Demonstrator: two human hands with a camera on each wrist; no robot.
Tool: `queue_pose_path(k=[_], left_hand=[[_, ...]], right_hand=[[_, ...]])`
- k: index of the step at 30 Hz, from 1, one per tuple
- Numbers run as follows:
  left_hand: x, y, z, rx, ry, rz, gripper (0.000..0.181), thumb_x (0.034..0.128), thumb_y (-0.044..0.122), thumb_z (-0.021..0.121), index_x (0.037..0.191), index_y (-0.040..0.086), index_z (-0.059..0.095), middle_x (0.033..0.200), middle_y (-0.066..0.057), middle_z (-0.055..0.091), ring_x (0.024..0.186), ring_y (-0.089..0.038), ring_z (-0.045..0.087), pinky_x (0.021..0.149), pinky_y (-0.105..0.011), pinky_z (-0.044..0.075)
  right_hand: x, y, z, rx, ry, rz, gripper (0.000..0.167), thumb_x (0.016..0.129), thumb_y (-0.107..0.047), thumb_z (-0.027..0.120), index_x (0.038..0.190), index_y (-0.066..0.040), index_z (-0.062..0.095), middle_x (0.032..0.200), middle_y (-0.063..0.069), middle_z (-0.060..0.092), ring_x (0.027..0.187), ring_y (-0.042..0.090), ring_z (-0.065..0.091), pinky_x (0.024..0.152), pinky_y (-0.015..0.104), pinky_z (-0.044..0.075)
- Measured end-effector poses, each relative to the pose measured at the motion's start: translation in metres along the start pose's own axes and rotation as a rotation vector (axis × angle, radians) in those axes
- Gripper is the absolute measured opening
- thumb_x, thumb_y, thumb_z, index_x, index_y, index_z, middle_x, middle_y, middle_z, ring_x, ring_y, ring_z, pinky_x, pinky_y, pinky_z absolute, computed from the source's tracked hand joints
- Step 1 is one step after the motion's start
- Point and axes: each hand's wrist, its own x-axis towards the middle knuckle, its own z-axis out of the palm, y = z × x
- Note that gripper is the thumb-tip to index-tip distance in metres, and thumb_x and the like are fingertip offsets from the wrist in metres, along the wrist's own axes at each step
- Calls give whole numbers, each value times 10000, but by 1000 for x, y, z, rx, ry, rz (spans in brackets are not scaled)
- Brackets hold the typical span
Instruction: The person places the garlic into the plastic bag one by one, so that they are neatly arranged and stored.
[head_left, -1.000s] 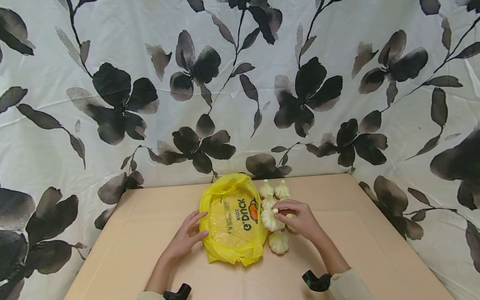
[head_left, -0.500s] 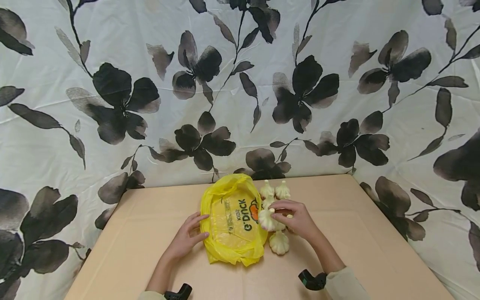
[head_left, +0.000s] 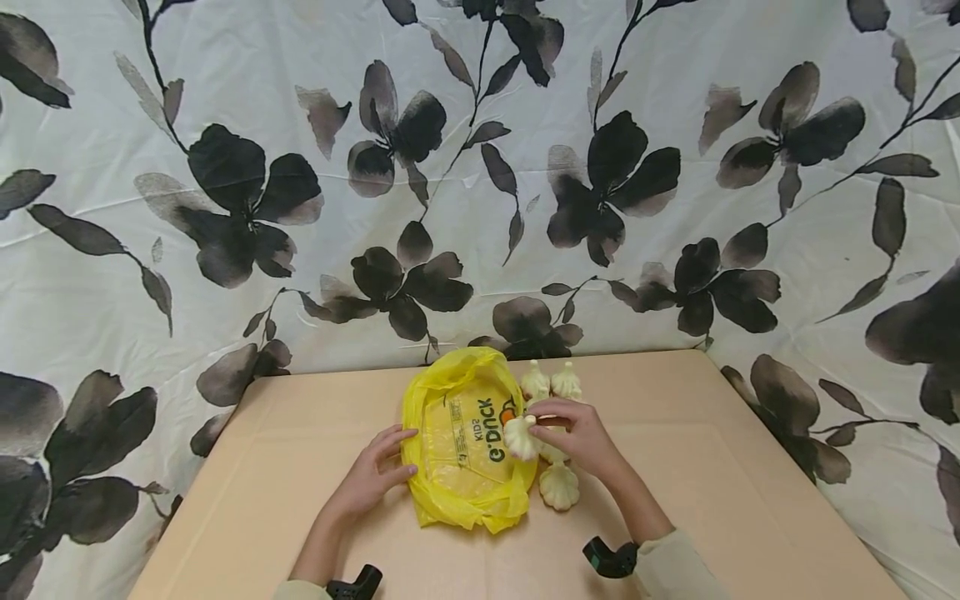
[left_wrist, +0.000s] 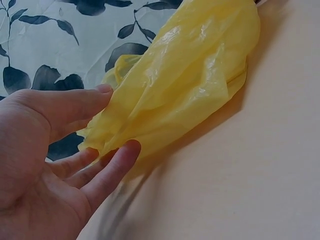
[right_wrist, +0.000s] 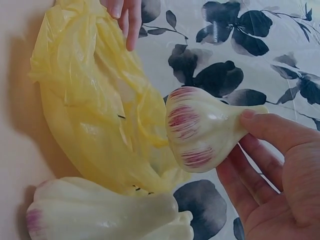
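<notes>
In the head view, a yellow plastic bag (head_left: 441,479) printed "G.DUCK KIDS" lies on the table with its rumpled mouth facing up. My left hand (head_left: 367,477) touches its left rim with fingers spread and mostly straight. Between thumb and fingers, my right hand (head_left: 576,433) pinches a garlic bulb (head_left: 520,438) by its stem, holding it over the bag's right edge. The right wrist view shows purple streaks on this held garlic bulb (right_wrist: 200,131), clear of the bag. More garlic bulbs (head_left: 558,487) stand right of the bag, some partly hidden behind my hand.
The light tan table (head_left: 720,467) carries the bag and bulbs. A white cloth with dark flowers (head_left: 300,208) hangs behind it and shows along its sides. Each wrist wears a black device (head_left: 611,558).
My right hand has lifted the garlic bulb from among the others and moved it left, over the bag's right edge. My left hand has stayed at the bag's left rim.
</notes>
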Motion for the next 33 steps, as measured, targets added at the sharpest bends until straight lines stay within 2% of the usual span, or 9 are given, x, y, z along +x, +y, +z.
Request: queue_pose_path(k=[6,12,17,23,28,33], left_hand=[[0,0,-3,-30,1,-43,577,857,265,732,1385,178,516,1573,-100,262,1386,-377,393,1148,-570,276],[-2,1,-4,-46,-2,-58,557,853,277,735,1365,211,527,1534,-69,321,1400,-389,360,1147,-594,261],[-3,0,-4,-35,1,-72,530,850,290,736,1342,256,541,1527,-55,337,1427,-390,309,1154,-613,225],[-3,-2,-6,-10,2,-61,555,846,316,739,1355,241,531,1532,-60,333,1412,-388,338,1146,-613,245],[0,-2,-8,12,4,-25,571,852,300,734,1371,190,523,1518,-67,355,1373,-384,402,1136,-588,288],[1,0,-10,17,-11,-15,567,855,294,733,1371,183,524,1525,-89,347,1385,-378,382,1145,-585,272]], right_hand=[[3,2,7,-10,-12,8,195,841,-199,748,1033,-163,742,1074,38,710,973,98,665,867,370,573],[4,3,14,21,-20,-5,200,839,-162,745,1034,-116,741,1062,81,703,951,126,668,840,357,579],[6,0,22,-5,-27,9,212,848,-91,726,1056,-52,728,1068,125,703,970,239,667,821,304,582],[8,-23,29,-17,-52,-1,230,847,-33,710,1069,24,710,1078,172,699,999,294,661,802,207,567],[9,-33,34,-5,-79,11,222,852,-45,708,1065,17,709,1083,173,693,992,333,666,837,320,578],[12,-36,42,17,-91,10,220,849,-31,707,1063,21,711,1077,186,691,970,349,673,837,390,578]])
